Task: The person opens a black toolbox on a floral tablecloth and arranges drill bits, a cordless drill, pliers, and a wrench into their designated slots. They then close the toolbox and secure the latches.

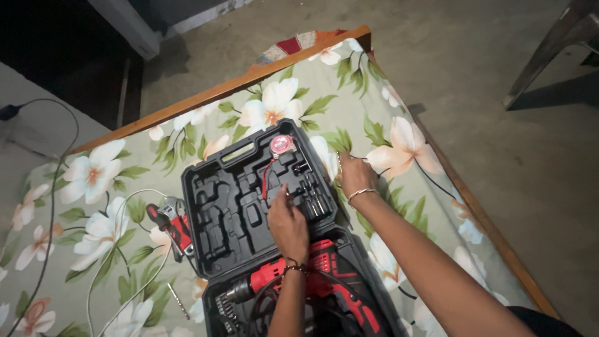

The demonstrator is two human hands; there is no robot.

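Observation:
An open black plastic tool case (215,206) lies on a floral bedsheet. Its lower half holds a red and black power drill (324,281) with a coiled cord. My left hand (288,226), with a dark bracelet at the wrist, reaches into the moulded upper half. Its fingertips pinch a small grey piece (276,194) beside a row of drill bits (316,203). My right hand (355,175), which wears a thin bangle, grips the right edge of that upper half. A pink-red tape measure (282,145) sits near the case handle.
A red and black wrench-like tool (171,226) lies on the sheet left of the case, with a white cable (125,206) looping around it. A loose metal bit (178,300) lies lower left. The wooden bed frame (206,95) borders a concrete floor. Chair legs (549,50) stand at the upper right.

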